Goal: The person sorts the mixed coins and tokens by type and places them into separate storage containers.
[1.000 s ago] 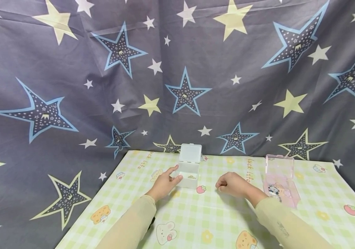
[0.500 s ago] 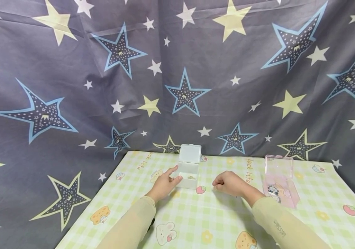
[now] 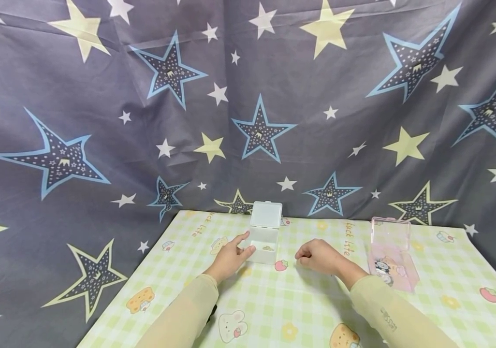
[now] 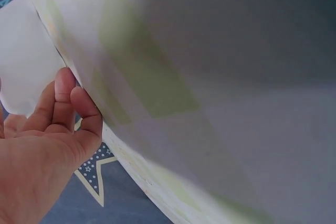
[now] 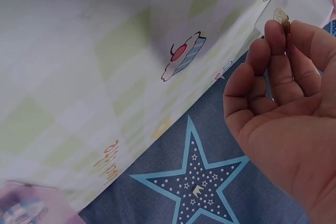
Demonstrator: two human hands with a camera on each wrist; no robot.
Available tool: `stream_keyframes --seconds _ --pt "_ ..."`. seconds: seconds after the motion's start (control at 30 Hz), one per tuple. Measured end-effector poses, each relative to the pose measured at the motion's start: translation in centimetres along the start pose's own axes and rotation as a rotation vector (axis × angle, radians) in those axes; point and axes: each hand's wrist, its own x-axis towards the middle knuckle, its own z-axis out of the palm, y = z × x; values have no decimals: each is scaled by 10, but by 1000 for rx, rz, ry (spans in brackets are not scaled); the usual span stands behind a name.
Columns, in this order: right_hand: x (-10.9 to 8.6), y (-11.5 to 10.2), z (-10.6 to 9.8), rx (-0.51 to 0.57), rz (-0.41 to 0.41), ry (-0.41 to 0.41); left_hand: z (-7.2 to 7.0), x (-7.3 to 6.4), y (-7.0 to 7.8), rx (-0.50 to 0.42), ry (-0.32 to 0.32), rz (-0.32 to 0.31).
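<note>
A small white box (image 3: 262, 257) stands on the table with its hinged lid (image 3: 266, 214) raised. Inside lie small gold-coloured bits (image 3: 268, 248), too small to make out. My left hand (image 3: 228, 258) holds the box at its left side, thumb toward the front. In the left wrist view, the box (image 4: 26, 51) is partly hidden by the fingers. Right of the box, my right hand (image 3: 321, 257) hovers over the table. In the right wrist view, its thumb and forefinger pinch a small, round, gold-coloured openwork piece (image 5: 282, 18).
A clear pink box (image 3: 406, 278) with its lid up stands to the right, a black-and-white picture or item (image 3: 383, 270) at its left side. A checked cloth (image 3: 309, 309) covers the table. A dark star-patterned curtain (image 3: 248, 174) hangs behind.
My right hand has shifted slightly left, toward the white box. The left hand and both boxes have stayed in place.
</note>
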Motion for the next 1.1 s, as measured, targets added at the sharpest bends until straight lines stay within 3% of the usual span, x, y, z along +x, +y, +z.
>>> stream_keyframes --seconds 1.1 --pt "-2 6 12 15 -31 2 2 -2 1 21 17 2"
